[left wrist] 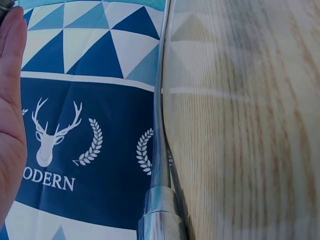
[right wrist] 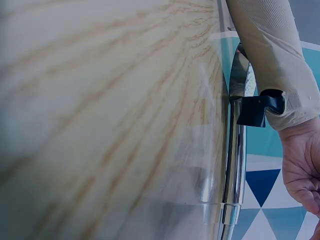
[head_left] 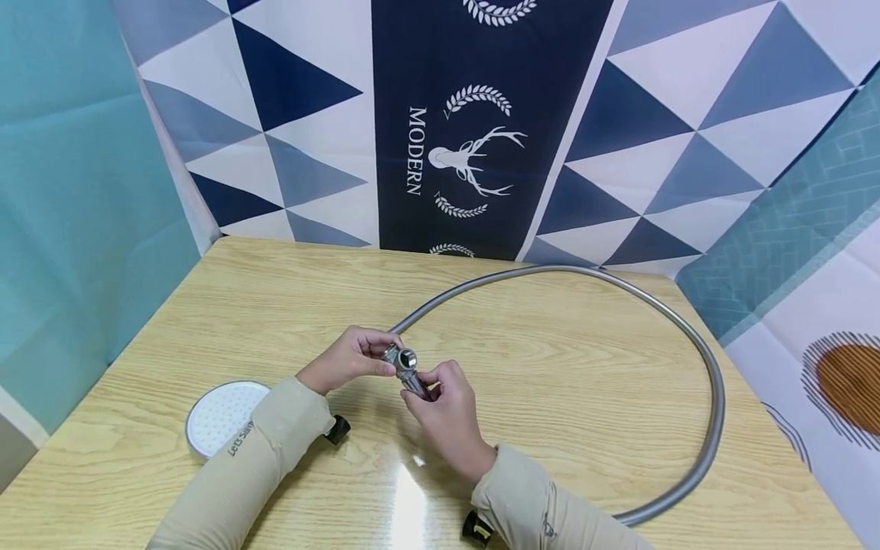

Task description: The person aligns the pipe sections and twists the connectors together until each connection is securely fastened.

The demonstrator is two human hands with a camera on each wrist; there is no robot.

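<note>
A small chrome pipe fitting (head_left: 407,360) with a round open mouth is held above the middle of the table, its cylindrical body slanting down to the right. My left hand (head_left: 357,359) pinches its upper end between thumb and fingers. Thumb and fingers of my right hand (head_left: 450,409) grip the lower end and partly cover it. In the left wrist view the left hand (left wrist: 10,120) stands at the edge, a bit of metal at its fingertips. The right wrist view shows the left hand (right wrist: 300,170) across the table.
A round white shower head (head_left: 223,416) lies left, partly under my left forearm; its chrome handle (right wrist: 236,155) joins a hose. The grey metal hose (head_left: 711,374) loops across the right of the wooden table (head_left: 330,283) and passes under my right forearm. Patterned cloth (head_left: 454,46) hangs behind.
</note>
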